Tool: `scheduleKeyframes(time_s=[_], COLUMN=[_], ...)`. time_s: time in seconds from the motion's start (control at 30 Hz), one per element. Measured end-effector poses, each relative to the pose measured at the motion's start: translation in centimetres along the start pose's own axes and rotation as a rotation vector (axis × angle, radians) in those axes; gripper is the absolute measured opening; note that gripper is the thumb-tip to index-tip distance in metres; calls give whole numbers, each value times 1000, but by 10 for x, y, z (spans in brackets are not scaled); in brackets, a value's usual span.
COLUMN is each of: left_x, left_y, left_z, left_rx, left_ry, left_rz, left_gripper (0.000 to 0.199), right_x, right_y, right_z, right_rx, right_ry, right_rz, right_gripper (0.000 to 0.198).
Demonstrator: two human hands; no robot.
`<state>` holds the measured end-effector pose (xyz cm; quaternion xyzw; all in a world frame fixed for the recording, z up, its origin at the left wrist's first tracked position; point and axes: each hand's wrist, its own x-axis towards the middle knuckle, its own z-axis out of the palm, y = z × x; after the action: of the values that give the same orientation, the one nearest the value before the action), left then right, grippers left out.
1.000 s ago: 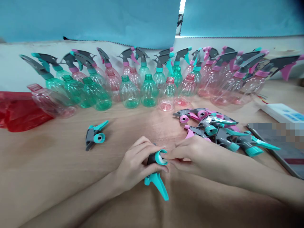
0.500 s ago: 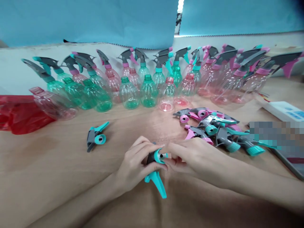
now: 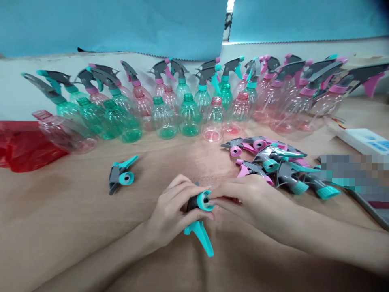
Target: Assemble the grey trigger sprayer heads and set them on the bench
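Observation:
My left hand (image 3: 170,211) is wrapped round a grey and turquoise trigger sprayer head (image 3: 192,202). Its turquoise collar faces right, showing a white inside with a dark hole, and its trigger points down toward me. At the collar's right rim are the fingertips of my right hand (image 3: 246,198), pressed together; whatever they may pinch is hidden. A second turquoise sprayer head (image 3: 126,177) lies on the table to the left. Right of my hands is a pile of pink and turquoise sprayer heads (image 3: 270,164).
Clear green and pink bottles (image 3: 190,117) stand in rows at the back, several topped with sprayers. One pink bottle (image 3: 63,132) leans beside a red plastic bag (image 3: 27,146). On the right are a white device (image 3: 364,140) and a dark, partly blurred flat object (image 3: 358,178).
My right fingertips have drawn slightly back from the collar's opening to its right rim, so more of the inside shows. My left hand keeps its hold on the sprayer head.

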<state>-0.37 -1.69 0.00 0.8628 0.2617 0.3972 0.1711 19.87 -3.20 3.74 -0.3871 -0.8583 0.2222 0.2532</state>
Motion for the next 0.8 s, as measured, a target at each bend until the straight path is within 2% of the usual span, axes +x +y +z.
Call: scheduleKeyframes(time_s=[0.17,0.33,0.43,0.57,0.67,0.8], left_x=[0,-1,-2,-2,-3,-3], left_y=[1,1,0,0,2,7], left_z=[-1,-2,-2,0,1,-7], left_rx=[18,-6,-21,-24,-18,50], left_ry=[-14,-22,-27,-37,-45,-101], left_rz=[6,-15,-30,-52,-59,-53], left_gripper=[36,35,36,40,39,38], right_x=[-1,2,6,5,2,-2], right_y=[-2,-5,-2,3,3,-5], right_z=[1,1,-4,-13,-14,-8], right_rx=[32,26,17,-82,-186,-249], right_ry=[-32,-35,-108,-169,-165,-143], right_rz=[-1,-106,-126,-108,-84,-122], right_gripper=[15,19,15,15,16,19])
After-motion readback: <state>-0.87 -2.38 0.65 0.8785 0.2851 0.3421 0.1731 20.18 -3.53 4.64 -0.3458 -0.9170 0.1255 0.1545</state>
